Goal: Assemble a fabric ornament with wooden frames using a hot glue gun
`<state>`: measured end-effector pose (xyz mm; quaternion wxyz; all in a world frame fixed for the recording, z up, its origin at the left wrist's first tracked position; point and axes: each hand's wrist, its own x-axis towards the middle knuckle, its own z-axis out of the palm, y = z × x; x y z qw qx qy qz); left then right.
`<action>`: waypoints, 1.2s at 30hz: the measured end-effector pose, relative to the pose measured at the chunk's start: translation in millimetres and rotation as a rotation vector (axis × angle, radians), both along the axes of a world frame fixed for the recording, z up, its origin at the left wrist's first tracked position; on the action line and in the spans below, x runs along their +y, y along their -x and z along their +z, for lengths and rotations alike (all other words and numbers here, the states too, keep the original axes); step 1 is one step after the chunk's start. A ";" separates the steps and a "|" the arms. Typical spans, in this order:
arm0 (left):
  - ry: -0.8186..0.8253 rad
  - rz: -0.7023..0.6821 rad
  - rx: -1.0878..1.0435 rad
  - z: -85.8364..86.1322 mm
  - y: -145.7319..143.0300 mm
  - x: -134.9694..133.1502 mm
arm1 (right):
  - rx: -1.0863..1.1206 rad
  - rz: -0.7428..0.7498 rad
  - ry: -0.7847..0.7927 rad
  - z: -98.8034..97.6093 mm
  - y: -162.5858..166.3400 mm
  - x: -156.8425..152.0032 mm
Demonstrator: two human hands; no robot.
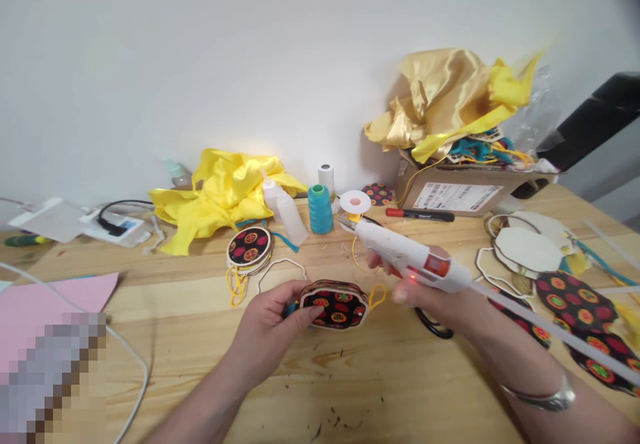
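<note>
My left hand (277, 324) is closed on a small scalloped pouch (337, 305) of dark patterned fabric with pale edging, its thumb across the front. A yellow cord loop (377, 297) sticks out at the pouch's right side. In my right hand (425, 294) is a white glue gun (400, 247), with a red light lit on its side and a long glue stick (560, 334) out of its back. Its nozzle points up and left, apart from the pouch. Behind my left hand lies a round patterned piece (249, 247) with yellow cord.
At the back stand a teal thread spool (320, 209), white squeeze bottles (290, 214) and yellow fabric (220, 194). A cardboard box (450, 187) holds gold cloth. Fabric pieces (575, 301) lie right; a power strip (117, 227) and white cable (135, 347) lie left.
</note>
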<state>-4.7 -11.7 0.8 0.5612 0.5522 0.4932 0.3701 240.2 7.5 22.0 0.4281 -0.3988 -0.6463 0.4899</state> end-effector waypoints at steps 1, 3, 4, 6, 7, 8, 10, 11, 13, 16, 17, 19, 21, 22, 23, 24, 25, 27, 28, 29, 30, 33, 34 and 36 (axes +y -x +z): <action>-0.031 -0.002 0.022 0.4 1.9 1.2 | 0.020 0.003 -0.025 0.9 -5.3 0.4; -0.109 0.009 0.088 0.5 5.7 3.9 | 0.048 0.042 -0.069 4.1 -14.2 0.5; -0.152 0.016 0.125 0.2 7.5 5.3 | 0.043 0.064 -0.091 6.7 -17.3 0.2; -0.242 0.029 0.194 -0.4 10.9 7.4 | -0.021 0.103 -0.137 13.6 -20.2 -1.0; -0.285 0.035 0.224 -0.7 12.3 8.0 | -0.068 0.122 -0.162 17.4 -20.2 -1.7; -0.324 0.042 0.251 -0.8 13.5 8.5 | -0.114 0.136 -0.186 21.0 -19.4 -2.4; -0.389 0.053 0.297 -0.6 15.0 8.8 | -0.189 0.159 -0.219 26.4 -17.0 -3.4; -0.413 0.056 0.321 -0.5 15.4 9.0 | -0.206 0.165 -0.228 27.9 -15.7 -3.7; -0.442 0.048 0.359 -0.3 15.7 9.2 | -0.214 0.168 -0.229 28.9 -13.9 -3.8; -0.474 0.036 0.380 -1.2 16.1 9.2 | -0.213 0.181 -0.233 28.5 -13.2 -3.5; -0.488 0.040 0.380 -1.8 16.4 9.0 | -0.215 0.188 -0.240 28.7 -13.3 -3.5; -0.506 0.050 0.383 -3.6 17.4 8.5 | -0.218 0.205 -0.253 29.5 -13.7 -3.4; -0.505 0.052 0.390 -5.7 18.7 8.0 | -0.221 0.215 -0.254 30.2 -14.2 -3.4; -0.501 0.050 0.396 -6.8 19.4 7.8 | -0.224 0.218 -0.253 30.2 -14.5 -3.3; -0.492 0.047 0.405 -7.7 20.0 7.6 | -0.227 0.221 -0.253 29.9 -14.8 -3.1; -0.482 0.044 0.411 -8.6 20.6 7.4 | -0.231 0.227 -0.253 29.4 -15.2 -2.9; -0.476 0.041 0.417 -9.1 21.2 7.2 | -0.230 0.232 -0.258 28.6 -15.7 -2.5; -0.473 0.037 0.424 -9.3 22.0 6.8 | -0.221 0.244 -0.264 27.3 -17.0 -1.7; -0.479 0.038 0.425 -9.0 22.3 6.6 | -0.216 0.247 -0.263 27.1 -17.8 -1.4; -0.482 0.039 0.424 -8.4 22.5 6.5 | -0.214 0.250 -0.259 27.2 -18.6 -1.2; -0.486 0.038 0.421 -7.7 22.7 6.5 | -0.217 0.252 -0.250 27.9 -19.4 -1.2; -0.494 0.038 0.390 -6.6 23.2 6.6 | -0.215 0.231 -0.210 31.9 -21.1 -1.9; -0.502 0.045 0.375 -6.8 23.4 6.6 | -0.204 0.218 -0.200 33.4 -21.3 -2.2; -0.524 0.066 0.336 -7.6 23.6 6.5 | -0.178 0.199 -0.185 35.4 -21.2 -2.5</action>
